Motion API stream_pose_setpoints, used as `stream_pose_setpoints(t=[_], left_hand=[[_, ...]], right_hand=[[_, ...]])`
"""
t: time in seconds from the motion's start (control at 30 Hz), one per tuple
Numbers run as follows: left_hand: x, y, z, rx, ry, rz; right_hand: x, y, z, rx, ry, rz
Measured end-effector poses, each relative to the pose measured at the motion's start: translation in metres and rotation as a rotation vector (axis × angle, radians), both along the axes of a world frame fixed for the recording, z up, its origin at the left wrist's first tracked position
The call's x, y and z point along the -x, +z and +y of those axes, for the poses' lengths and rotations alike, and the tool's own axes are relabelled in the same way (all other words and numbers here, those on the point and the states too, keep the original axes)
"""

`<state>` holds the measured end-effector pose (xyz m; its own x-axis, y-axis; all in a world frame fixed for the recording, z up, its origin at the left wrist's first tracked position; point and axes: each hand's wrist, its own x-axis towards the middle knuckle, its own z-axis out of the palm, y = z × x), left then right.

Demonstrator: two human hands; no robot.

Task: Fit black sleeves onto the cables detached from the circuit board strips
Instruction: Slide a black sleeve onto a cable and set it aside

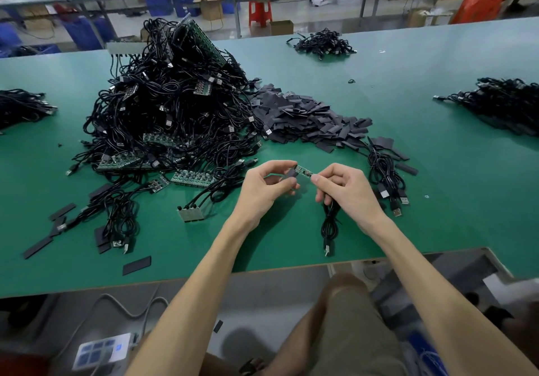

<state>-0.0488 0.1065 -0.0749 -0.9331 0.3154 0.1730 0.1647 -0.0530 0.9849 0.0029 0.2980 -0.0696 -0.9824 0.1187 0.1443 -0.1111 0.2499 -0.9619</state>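
Just in front of the big cable heap (169, 113), above the near part of the green bench (437, 171), two bare hands meet. The heap is a black tangle with green circuit board strips (122, 162) sticking out of it. Against the heap's right flank lies a pile of flat black sleeves (306, 119). A small bundle of cables (385, 177) rests further right of the heap. Loose sleeves (137, 264) are scattered at the heap's near left foot. Smaller bundles sit behind the heap and well off to either side of it.

The left hand (262, 189) has its grip closed in a pinch on one black sleeve (292, 173). The right hand (347, 192) pinches the far end of a small green board (304, 170); its lower fingers curl round the cable (329, 224), which hangs in a loop to the bench. The USB plug (327, 249) points toward the near bench edge. The board's long axis runs roughly left to right, and its left end touches the sleeve. How far it has entered the sleeve cannot be told.
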Motion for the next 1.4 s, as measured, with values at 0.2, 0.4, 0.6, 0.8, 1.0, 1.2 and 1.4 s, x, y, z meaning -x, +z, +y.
stream_pose_setpoints(t=[0.2,0.4,0.6,0.8,1.0,1.2,1.4], left_hand=[[-0.0007,-0.0010,-0.0011,0.072,0.033,0.027],[-0.0008,0.0001,-0.0016,0.044,0.001,0.023],[-0.0008,-0.0008,-0.0013,0.085,-0.100,0.047],[-0.0030,0.0006,0.0019,0.239,-0.095,0.108],[-0.0065,-0.0020,0.0052,0.528,-0.080,0.345],[-0.0026,-0.0046,0.0033,0.402,0.038,0.236],[-0.0018,-0.0047,0.0022,0.319,0.074,0.179]], right_hand=[[0.0006,0.0004,-0.0010,-0.020,-0.005,-0.001],[0.0002,0.0011,-0.0005,-0.023,0.027,0.008],[-0.0001,0.0003,-0.0012,-0.051,0.111,-0.015],[-0.0011,0.0013,-0.0015,-0.049,0.101,-0.003],[-0.0028,0.0035,-0.0038,-0.071,0.133,0.002],[-0.0013,0.0016,-0.0007,-0.018,0.038,0.021],[-0.0005,0.0004,-0.0022,-0.058,0.030,0.020]])
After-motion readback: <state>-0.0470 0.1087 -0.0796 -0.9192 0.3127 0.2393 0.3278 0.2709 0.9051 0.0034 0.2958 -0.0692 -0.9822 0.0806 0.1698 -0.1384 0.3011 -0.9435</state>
